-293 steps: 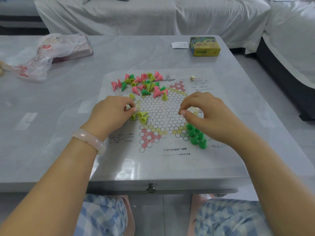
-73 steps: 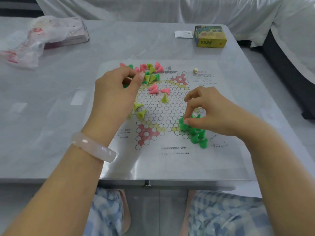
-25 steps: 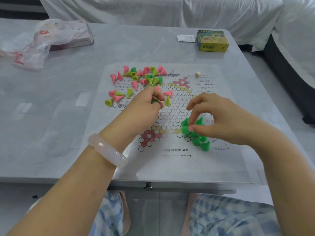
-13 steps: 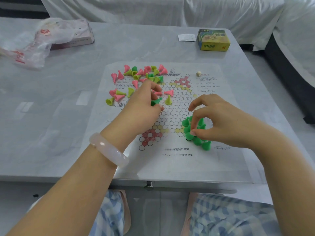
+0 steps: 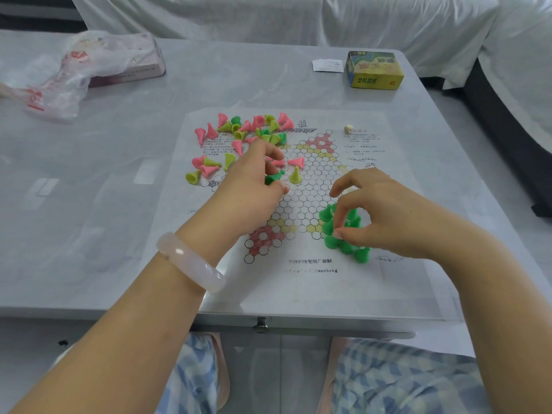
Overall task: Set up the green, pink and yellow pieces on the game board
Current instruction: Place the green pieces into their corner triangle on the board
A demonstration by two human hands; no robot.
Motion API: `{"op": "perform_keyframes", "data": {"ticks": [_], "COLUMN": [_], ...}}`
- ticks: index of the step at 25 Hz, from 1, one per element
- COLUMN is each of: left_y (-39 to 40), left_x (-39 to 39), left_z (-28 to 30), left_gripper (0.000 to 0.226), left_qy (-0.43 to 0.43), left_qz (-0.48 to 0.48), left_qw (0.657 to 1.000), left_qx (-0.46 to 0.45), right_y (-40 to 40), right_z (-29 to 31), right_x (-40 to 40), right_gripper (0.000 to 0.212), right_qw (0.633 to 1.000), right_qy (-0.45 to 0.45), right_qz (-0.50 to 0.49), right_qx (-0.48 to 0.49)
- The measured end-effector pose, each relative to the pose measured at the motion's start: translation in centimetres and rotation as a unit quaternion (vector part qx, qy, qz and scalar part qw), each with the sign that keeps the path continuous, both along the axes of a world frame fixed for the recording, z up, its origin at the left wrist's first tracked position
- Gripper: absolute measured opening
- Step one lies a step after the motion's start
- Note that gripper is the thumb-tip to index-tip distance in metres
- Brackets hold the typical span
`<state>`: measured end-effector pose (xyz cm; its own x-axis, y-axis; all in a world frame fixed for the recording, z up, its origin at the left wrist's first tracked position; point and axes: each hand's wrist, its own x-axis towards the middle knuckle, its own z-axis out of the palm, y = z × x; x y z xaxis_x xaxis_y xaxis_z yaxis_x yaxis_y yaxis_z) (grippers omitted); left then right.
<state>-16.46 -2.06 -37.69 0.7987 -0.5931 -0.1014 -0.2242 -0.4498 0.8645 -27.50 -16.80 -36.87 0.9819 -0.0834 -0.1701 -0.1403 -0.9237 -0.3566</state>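
A paper game board [image 5: 301, 201] with a star of circles lies on the grey table. My left hand [image 5: 252, 186] is over the board's left side and holds a green piece [image 5: 273, 177] in its curled fingers. My right hand [image 5: 379, 210] hovers at the lower right star point, its thumb and forefinger pinching one of the green pieces [image 5: 343, 234] standing in a cluster there. Loose pink, yellow and green pieces [image 5: 248, 130] lie piled at the board's upper left. One yellow piece [image 5: 295, 175] stands upright near a lying pink piece [image 5: 297, 161].
A small die [image 5: 348, 129] sits on the sheet's upper right. A yellow game box [image 5: 375, 70] and a paper slip [image 5: 327, 65] lie at the far right of the table. A plastic bag over a pink box [image 5: 89, 64] lies far left. The table's front edge has a drawer knob [image 5: 261, 323].
My left hand drew back from the loose pile toward the board's middle with a green piece. My right hand stayed at the green cluster, lowering its fingers onto it.
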Motion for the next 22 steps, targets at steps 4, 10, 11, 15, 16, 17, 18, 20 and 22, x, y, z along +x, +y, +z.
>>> {"op": "perform_keyframes", "data": {"ticks": [4, 10, 11, 15, 16, 17, 18, 20, 22], "left_y": [-0.02, 0.0, 0.01, 0.07, 0.09, 0.08, 0.06, 0.0, -0.05], "left_x": [0.01, 0.08, 0.08, 0.08, 0.03, -0.06, -0.15, -0.41, -0.57], "left_z": [-0.05, -0.18, -0.19, -0.16, -0.11, -0.05, -0.03, -0.02, -0.04], "left_gripper": [0.029, 0.029, 0.029, 0.029, 0.029, 0.029, 0.028, 0.028, 0.027], "left_qy": [0.003, 0.006, 0.005, -0.004, -0.006, -0.004, 0.007, 0.046, 0.089], "left_qz": [-0.001, -0.003, -0.004, -0.013, -0.019, -0.024, -0.027, -0.034, -0.046], "left_qw": [1.0, 1.0, 1.0, 1.0, 1.0, 1.0, 0.999, 0.997, 0.991], "left_qx": [-0.003, -0.008, -0.009, -0.008, -0.009, -0.014, -0.024, -0.056, -0.087], "right_y": [0.07, 0.01, -0.01, -0.24, -0.37, -0.48, -0.49, -0.21, 0.16], "right_z": [0.03, 0.01, 0.03, 0.29, 0.31, 0.3, 0.27, 0.09, -0.2], "right_x": [0.03, 0.08, 0.05, -0.03, -0.01, 0.05, 0.16, 0.52, 0.91], "right_gripper": [0.005, 0.004, 0.004, 0.001, 0.002, 0.005, 0.009, 0.016, 0.02], "right_qw": [1.0, 1.0, 1.0, 1.0, 0.999, 0.998, 0.995, 0.985, 0.977], "right_qy": [0.005, 0.01, 0.011, -0.002, -0.022, -0.051, -0.087, -0.152, -0.182], "right_qz": [0.0, 0.001, 0.003, 0.002, -0.004, -0.014, -0.026, -0.045, -0.063], "right_qx": [0.0, 0.007, 0.01, 0.024, 0.028, 0.035, 0.047, 0.072, 0.096]}}
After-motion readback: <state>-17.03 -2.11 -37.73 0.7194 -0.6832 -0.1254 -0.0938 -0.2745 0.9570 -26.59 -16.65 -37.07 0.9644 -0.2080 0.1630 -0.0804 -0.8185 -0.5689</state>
